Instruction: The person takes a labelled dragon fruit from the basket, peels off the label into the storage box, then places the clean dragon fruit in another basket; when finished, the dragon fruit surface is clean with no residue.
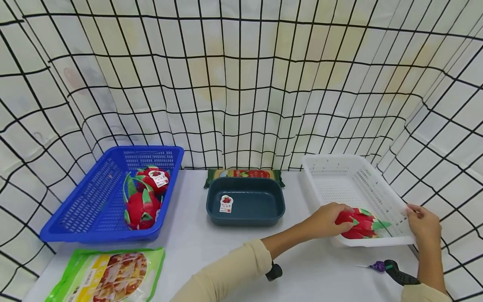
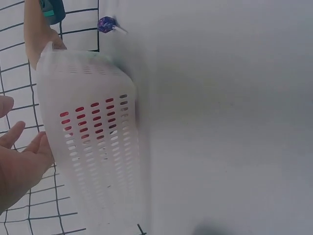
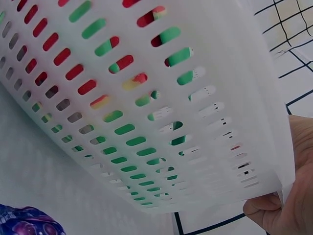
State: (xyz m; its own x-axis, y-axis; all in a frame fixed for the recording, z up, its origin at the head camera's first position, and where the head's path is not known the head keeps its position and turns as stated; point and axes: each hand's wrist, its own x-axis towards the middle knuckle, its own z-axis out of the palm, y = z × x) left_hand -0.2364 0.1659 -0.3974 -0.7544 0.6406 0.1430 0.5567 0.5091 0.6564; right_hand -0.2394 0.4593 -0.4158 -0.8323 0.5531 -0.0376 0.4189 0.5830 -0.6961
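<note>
Holding the white basket (image 1: 333, 180), right of the teal tray (image 1: 245, 219), by its right rim in our pinching right hand (image 1: 424, 224), we lay our nearer left hand (image 1: 328, 220), fingers loosely parted, at the left end of the dragon fruit (image 1: 363, 226); its long axis follows the near wall. A lollipop (image 1: 378, 266) lies outside.

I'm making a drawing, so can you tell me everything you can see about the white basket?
The white basket looks like plastic, with a smooth rim and rows of little slots in its walls and floor. It's upright, open at the top, on the right side of the white table. Red-and-green dragon fruit lies in its near end. The right hand grips the near right corner; the left hand reaches over the near left side. I can't tell whether its bottom lies completely flat.
</note>
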